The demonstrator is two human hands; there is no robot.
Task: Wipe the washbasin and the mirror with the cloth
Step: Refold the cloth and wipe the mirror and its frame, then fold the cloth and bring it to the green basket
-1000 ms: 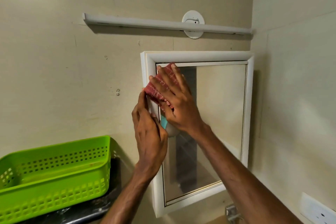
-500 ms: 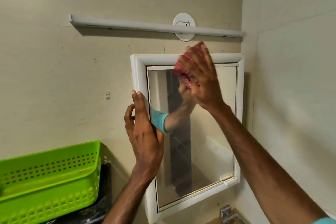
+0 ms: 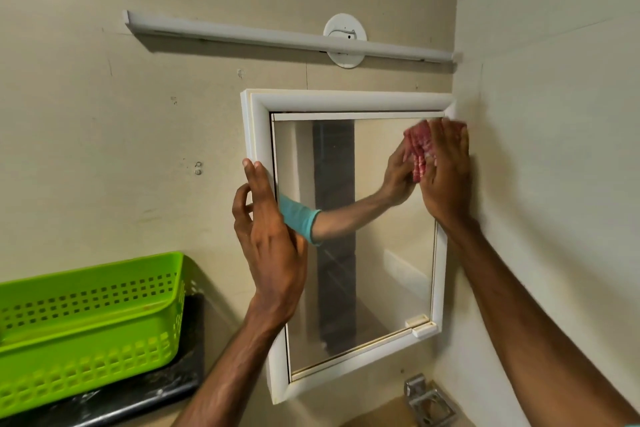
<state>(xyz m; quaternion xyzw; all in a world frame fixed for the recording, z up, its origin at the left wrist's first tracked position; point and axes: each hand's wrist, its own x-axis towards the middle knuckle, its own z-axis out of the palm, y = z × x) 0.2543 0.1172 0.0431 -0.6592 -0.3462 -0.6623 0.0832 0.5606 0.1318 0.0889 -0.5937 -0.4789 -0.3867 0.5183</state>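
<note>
Right hand: fingers straight and spread, pressing the red cloth flat against the glass. I am not gripping the cloth; it sits under my fingers, and its left edge shows past them.

Cloth location: upper right corner of the mirror, just below the top rail of the white frame and close to the side wall.

Left hand: fingers extended upward and resting along the frame's left edge, thumb held off to the left. It holds nothing.

The two hands are well apart, one on each side of the mirror. The glass reflects my right arm and a teal sleeve.

Surroundings: a white tube light is mounted on the wall above the mirror. A green perforated basket stands on a black counter at lower left. A metal tap fitting sits below the mirror.
</note>
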